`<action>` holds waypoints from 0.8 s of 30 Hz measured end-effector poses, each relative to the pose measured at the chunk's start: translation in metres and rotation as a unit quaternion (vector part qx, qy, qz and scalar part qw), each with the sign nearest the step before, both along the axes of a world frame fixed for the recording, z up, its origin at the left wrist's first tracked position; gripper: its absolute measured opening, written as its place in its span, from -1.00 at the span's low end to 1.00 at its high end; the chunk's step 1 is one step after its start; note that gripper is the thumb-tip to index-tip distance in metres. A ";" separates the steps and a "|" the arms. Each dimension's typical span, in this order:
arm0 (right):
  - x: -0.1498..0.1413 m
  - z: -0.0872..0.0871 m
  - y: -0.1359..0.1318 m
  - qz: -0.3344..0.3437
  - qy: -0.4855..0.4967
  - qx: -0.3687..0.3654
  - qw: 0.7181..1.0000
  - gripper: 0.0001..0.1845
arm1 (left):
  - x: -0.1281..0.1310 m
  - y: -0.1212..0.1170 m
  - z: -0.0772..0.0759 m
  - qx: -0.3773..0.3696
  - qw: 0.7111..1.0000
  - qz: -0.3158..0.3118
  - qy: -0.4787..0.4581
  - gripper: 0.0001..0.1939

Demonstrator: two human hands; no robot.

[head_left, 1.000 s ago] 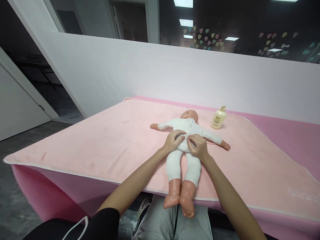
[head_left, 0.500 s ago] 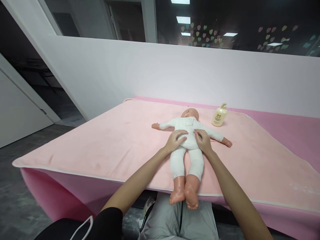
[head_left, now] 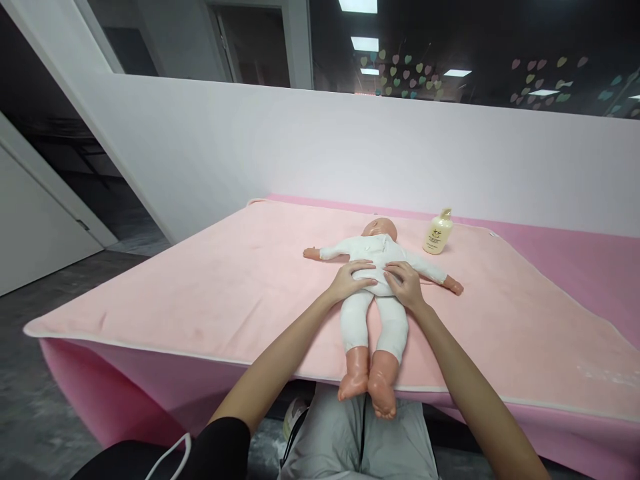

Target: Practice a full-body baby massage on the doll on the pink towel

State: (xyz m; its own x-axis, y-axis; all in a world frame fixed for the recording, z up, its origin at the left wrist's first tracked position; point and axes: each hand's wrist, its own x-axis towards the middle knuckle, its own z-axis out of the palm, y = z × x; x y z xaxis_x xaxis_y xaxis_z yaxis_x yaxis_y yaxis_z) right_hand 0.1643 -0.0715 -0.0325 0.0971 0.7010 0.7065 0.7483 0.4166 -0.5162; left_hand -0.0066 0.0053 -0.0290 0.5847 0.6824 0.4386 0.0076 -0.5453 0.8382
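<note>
A baby doll (head_left: pixel 373 250) in a white suit lies on its back on the peach blanket (head_left: pixel 200 273), head away from me, arms spread. Its bare feet stick out over the front edge. My left hand (head_left: pixel 349 280) rests open on the left side of the doll's belly, with fingers stretched and thumb apart. On the opposite side lies my right hand (head_left: pixel 406 285), also open, its fingers bent a little over the belly and the thumb spread. A narrow strip of white cloth shows between the two hands.
A pale yellow pump bottle (head_left: pixel 438 231) stands on the blanket, right of the doll's head. Pink cloth (head_left: pixel 565 260) shows beneath the blanket. Behind the table rises a white wall (head_left: pixel 310 147) with dark glass above. My legs (head_left: pixel 370 437) are under the front edge.
The right hand's fingers have shifted slightly left, toward the middle of the belly and the left hand. The left hand has barely moved. The doll lies as before.
</note>
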 end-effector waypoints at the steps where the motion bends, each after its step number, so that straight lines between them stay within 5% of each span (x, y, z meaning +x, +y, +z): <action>1: -0.001 0.003 -0.002 0.023 0.006 -0.032 0.999 -0.77 | 0.000 0.000 0.000 -0.012 1.000 0.000 -0.003 -0.59; 8: 0.015 0.028 -0.016 0.125 0.062 -0.238 0.961 -0.47 | -0.003 -0.002 0.004 -0.035 0.999 -0.012 0.001 -0.58; 15: 0.015 0.028 -0.011 0.107 0.098 -0.233 0.961 -0.65 | -0.003 -0.002 0.003 -0.004 0.999 -0.031 0.012 -0.53; 24: 0.016 0.017 -0.003 0.144 0.154 -0.222 0.952 -0.68 | -0.002 -0.002 0.007 0.018 1.000 -0.020 0.004 -0.70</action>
